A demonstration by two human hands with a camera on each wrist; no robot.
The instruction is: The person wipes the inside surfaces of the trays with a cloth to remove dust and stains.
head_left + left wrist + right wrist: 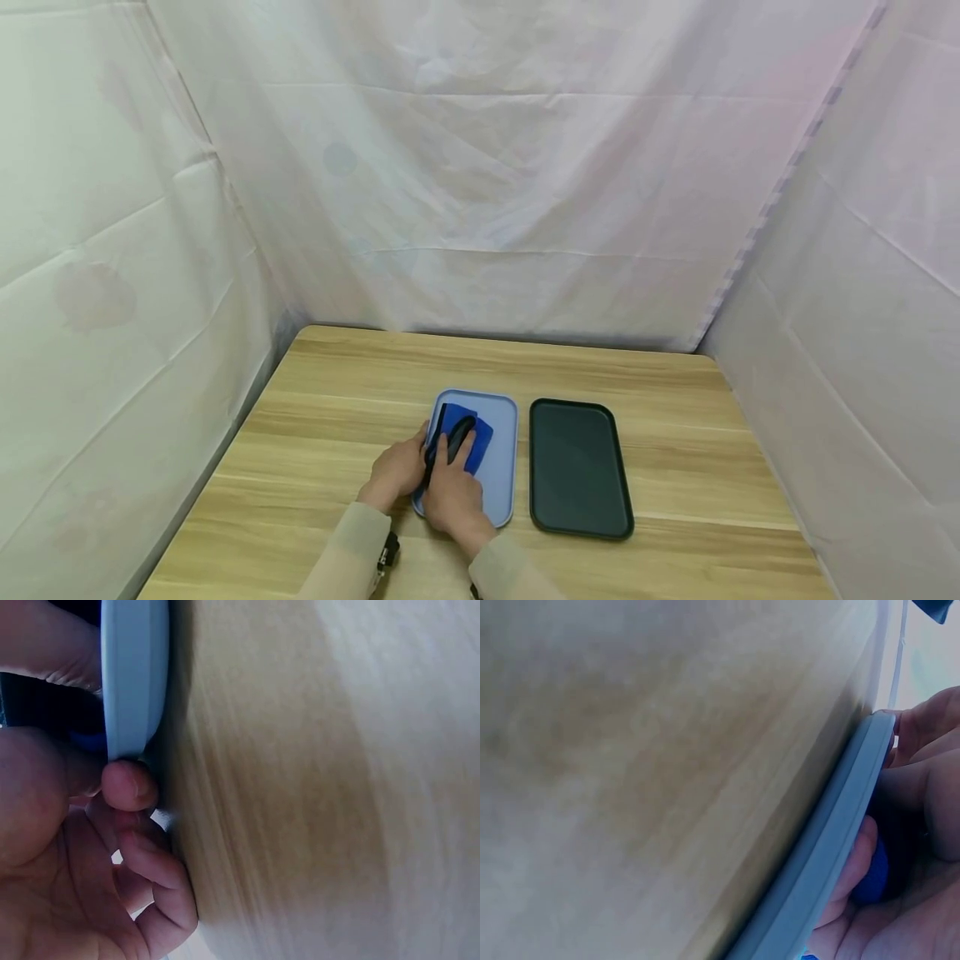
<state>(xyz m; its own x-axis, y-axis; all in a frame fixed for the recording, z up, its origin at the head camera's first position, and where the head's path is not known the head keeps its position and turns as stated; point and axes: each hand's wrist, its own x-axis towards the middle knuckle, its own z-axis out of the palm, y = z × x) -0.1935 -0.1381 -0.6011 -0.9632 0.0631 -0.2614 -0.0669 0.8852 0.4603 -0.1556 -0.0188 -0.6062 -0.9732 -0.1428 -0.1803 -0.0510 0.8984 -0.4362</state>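
Observation:
In the head view a light blue tray lies on the table with a folded blue cloth on it. On the cloth sits a dark elongated object with a rounded end; its kind is unclear. My right hand is over this object, two fingers stretched along it and other fingers curled at the cloth. At the tray's left side, my left hand holds the rim, with a fingertip against its outer edge and the thumb side inside. The hands hide part of the cloth and dark object.
A dark green tray lies just right of the blue one, a narrow gap between them. Both rest on a wooden table. White cloth sheets hang behind the table and along both sides.

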